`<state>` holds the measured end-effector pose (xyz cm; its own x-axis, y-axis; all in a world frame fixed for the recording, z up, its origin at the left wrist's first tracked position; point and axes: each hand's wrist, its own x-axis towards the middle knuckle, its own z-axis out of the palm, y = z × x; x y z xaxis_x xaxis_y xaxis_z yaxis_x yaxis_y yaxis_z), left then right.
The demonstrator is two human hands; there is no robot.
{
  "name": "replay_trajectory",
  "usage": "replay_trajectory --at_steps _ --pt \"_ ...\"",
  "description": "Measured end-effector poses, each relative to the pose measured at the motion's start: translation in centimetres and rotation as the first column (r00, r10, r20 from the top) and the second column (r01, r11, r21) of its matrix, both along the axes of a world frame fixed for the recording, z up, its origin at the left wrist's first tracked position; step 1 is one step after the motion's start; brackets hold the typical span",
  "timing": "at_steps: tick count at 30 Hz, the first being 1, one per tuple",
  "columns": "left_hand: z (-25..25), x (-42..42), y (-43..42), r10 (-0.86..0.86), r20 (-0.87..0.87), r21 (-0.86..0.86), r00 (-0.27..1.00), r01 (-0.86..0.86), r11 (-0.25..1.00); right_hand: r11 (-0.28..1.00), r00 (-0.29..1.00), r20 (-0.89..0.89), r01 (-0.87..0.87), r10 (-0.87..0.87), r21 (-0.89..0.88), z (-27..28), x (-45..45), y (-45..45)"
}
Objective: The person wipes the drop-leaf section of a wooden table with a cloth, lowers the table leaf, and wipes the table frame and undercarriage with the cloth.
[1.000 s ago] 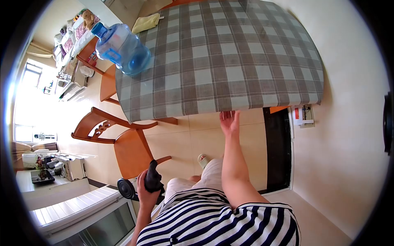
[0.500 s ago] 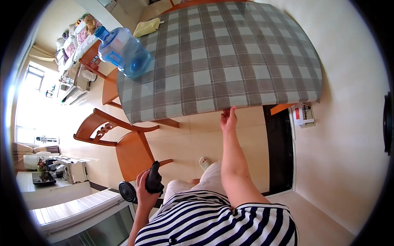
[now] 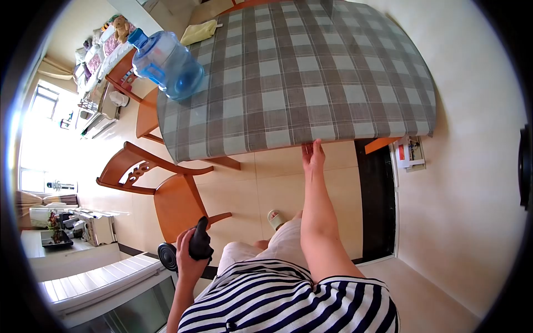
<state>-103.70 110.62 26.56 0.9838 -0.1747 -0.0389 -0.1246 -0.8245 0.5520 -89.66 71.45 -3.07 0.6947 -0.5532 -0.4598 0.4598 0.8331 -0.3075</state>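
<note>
My left hand [image 3: 189,260], low and left of centre, is wrapped round a black, bunched, soft-looking object [image 3: 200,242]. At the near edge of the table [image 3: 261,149] is my right hand [image 3: 313,155], its thumb up against the edge and its other fingers partly hidden beneath. A grey and white checked cloth [image 3: 311,83] covers the tabletop. An empty-looking blue water jug [image 3: 169,64] stands at the table's left end, beside a folded yellow cloth [image 3: 199,32].
A wooden chair [image 3: 179,202] is left of my legs, and another [image 3: 147,114] stands by the table's left end. A round black object [image 3: 167,256] is beside my left hand. The wall [image 3: 466,183] and a small white open box [image 3: 410,152] are at the right.
My right hand has gone from spread fingers below the edge to a hold on it. More of the orange rim shows under the cloth. My left hand has shifted slightly left with the black object.
</note>
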Motion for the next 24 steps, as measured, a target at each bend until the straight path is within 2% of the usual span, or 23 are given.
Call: replay_trajectory --at_steps 5,9,12,17,19,22,24 --pt "-0.1 -0.5 0.3 0.047 0.006 0.044 0.999 -0.047 0.998 0.998 0.999 -0.035 0.038 -0.04 -0.041 0.1 0.2 0.5" --pt "-0.1 -0.3 0.8 0.111 0.029 0.031 0.993 -0.111 0.993 0.995 0.999 -0.025 -0.023 0.021 -0.099 -0.3 -0.6 0.0" --pt "0.1 0.3 0.3 0.113 -0.001 0.015 0.994 -0.113 0.994 0.994 0.999 -0.003 -0.044 0.044 -0.101 -0.6 -0.5 0.0" --pt "0.6 0.7 -0.5 0.091 0.049 0.016 0.995 -0.092 0.996 0.998 0.998 0.032 -0.054 0.056 -0.043 0.3 -0.8 -0.5" --pt "0.2 0.5 -0.3 0.093 0.039 0.016 0.995 -0.093 0.996 0.998 0.997 0.07 -0.043 0.046 -0.035 0.5 -0.4 -0.6" --pt "-0.6 0.9 -0.5 0.078 -0.012 -0.002 0.997 -0.078 0.997 0.999 1.0 0.027 0.016 -0.016 -0.028 -0.6 0.1 -0.1" --pt "-0.8 0.6 -1.0 0.079 -0.058 -0.007 0.995 -0.079 0.997 0.998 1.0 -0.005 -0.003 0.002 -0.058 -0.4 -0.3 -0.1"
